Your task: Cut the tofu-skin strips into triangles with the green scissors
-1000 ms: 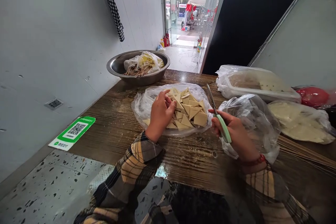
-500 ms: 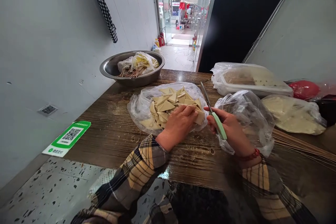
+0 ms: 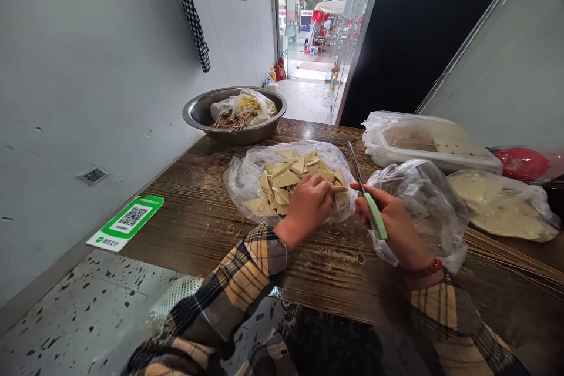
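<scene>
My left hand [image 3: 307, 207] is closed on a flat, pale tan piece of dried tofu [image 3: 339, 189], seen nearly edge-on and pointing right. Beneath and behind that hand is a heap of triangular dried tofu pieces [image 3: 288, 178], lying on a spread clear plastic bag [image 3: 239, 181]. Just to the right, my right hand [image 3: 395, 224] grips scissors [image 3: 375, 215] with mint-green handles. Their blades point up and away, look close together, and stay apart from the held piece. A red bracelet circles my right wrist.
A steel basin [image 3: 194, 117] with bagged skewers stands at the back left. On the right are a crumpled clear bag [image 3: 423, 197], a bagged white tray [image 3: 440, 155], a bag of pale round sheets [image 3: 497, 205] and thin sticks [image 3: 511, 252]. A QR-code card [image 3: 131, 220] lies at the left edge.
My left hand has curled in, and the tofu piece in it has turned from showing its flat face to nearly edge-on. The view has swung slightly left; the scissors remain beside it.
</scene>
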The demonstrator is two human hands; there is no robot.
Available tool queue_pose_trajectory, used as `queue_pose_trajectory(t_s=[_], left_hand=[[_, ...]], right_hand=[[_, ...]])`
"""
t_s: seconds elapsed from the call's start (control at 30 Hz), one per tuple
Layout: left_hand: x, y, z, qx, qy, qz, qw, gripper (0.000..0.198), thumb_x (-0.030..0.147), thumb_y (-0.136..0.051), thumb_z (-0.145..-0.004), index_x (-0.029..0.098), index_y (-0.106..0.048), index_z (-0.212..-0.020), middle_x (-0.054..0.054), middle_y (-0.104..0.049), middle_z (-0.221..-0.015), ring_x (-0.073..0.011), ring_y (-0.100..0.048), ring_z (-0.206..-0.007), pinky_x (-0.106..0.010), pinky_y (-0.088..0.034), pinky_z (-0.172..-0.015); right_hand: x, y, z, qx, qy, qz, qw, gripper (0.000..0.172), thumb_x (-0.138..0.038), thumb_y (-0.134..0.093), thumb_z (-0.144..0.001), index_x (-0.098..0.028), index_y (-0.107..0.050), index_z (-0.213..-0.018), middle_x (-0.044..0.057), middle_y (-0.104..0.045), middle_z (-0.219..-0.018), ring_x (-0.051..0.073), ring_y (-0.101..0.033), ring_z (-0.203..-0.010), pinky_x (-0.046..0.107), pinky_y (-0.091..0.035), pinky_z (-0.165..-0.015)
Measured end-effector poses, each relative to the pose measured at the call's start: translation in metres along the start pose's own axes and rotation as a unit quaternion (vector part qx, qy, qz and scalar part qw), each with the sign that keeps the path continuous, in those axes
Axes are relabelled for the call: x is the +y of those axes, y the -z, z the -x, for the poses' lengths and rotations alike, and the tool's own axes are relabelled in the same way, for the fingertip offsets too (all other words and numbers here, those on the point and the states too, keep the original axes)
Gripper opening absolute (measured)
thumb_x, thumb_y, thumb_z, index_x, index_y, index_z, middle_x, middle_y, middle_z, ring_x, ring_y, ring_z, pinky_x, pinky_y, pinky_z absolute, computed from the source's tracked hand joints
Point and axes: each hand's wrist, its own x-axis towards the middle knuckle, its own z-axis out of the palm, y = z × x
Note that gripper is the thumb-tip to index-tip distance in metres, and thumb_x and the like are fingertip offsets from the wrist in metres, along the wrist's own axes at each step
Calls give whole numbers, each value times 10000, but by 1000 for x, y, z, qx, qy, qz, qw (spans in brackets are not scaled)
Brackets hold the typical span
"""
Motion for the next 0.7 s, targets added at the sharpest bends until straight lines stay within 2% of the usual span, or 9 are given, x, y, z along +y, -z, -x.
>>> queue_pose_trajectory(t_s=[0.07, 0.17, 0.27, 0.37, 0.5, 0.6, 0.7], left_hand=[[-3, 6, -1, 35, 51, 101, 993, 152, 149, -477, -869, 160, -623, -830, -75, -637, -892, -208, -560, -891, -337, -445, -804], [-7, 18, -2, 47, 123, 255, 958, 154, 190, -456, -872, 162, -601, -829, -52, -634, -795, -175, -575, -769, -300, -448, -699], [-8, 28, -2, 23, 193, 424, 885, 175, 279, -437, -899, 169, -573, -909, -12, -630, -665, -141, -567, -590, -263, -436, -573], [-9, 32, -2, 35, 237, 554, 797, 183, 333, -514, -872, 166, -557, -934, 4, -630, -648, -121, -596, -544, -229, -447, -528], [-12, 37, -3, 76, 264, 635, 722, 261, 325, -678, -773, 139, -566, -917, -2, -648, -689, -108, -638, -562, -207, -493, -541], [-17, 40, -4, 98, 276, 661, 691, 317, 323, -750, -717, 127, -567, -887, -7, -659, -699, -115, -659, -569, -208, -523, -545], [-22, 43, -3, 100, 284, 675, 673, 359, 336, -795, -676, 127, -566, -857, -7, -663, -687, -122, -665, -557, -210, -534, -535]], right_hand=[[0, 0, 0, 2, 10, -4, 1000, 542, -427, -744, -770, -158, -644, -1229, -50, -539, -610, 93, -466, -502, 220, -423, -445], [-1, 0, 1, -11, 8, -2, 1000, 541, -440, -721, -792, -160, -633, -1247, -44, -538, -630, 91, -457, -503, 225, -412, -453], [-3, 0, 3, -30, 0, 16, 999, 556, -446, -714, -796, -151, -629, -1258, -43, -518, -627, 96, -439, -511, 232, -400, -459], [-4, 0, 5, -47, -7, 51, 998, 569, -449, -698, -801, -148, -620, -1278, -37, -514, -637, 101, -426, -513, 239, -386, -460], [-5, -1, 5, -78, 2, 131, 988, 553, -448, -657, -818, -138, -630, -1275, -26, -518, -646, 109, -418, -522, 245, -361, -475], [-7, -2, 5, -109, 24, 175, 978, 549, -448, -648, -812, -121, -637, -1252, -5, -539, -697, 134, -464, -594, 258, -388, -535], [-8, -4, 4, -164, 43, 181, 969, 580, -468, -615, -835, -118, -587, -1298, 9, -553, -768, 154, -503, -668, 274, -420, -624]])
